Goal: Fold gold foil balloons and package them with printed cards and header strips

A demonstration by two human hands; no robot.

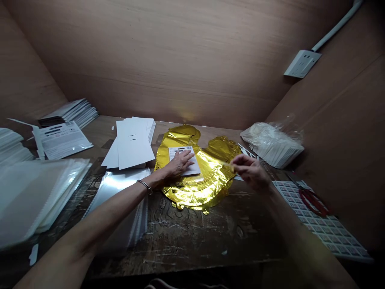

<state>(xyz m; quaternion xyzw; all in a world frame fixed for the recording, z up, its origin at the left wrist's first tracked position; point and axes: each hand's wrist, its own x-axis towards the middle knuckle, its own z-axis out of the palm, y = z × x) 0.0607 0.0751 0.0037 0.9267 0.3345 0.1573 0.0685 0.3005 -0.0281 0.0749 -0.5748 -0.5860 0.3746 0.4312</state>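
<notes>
On the bench (192, 245) lay gold foil (207, 192). By its right edge, the right hand (252, 172) had its grip pinched on a thin, blurred strip (225, 163); the left hand (179, 162), grip spread flat, rested on a printed card (194, 166) atop the foil. Behind rose a wooden wall (180, 60).

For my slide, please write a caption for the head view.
Left hand rests on a white printed card over gold, curved foil pieces; right hand pinches a thin, blurred item.
</notes>
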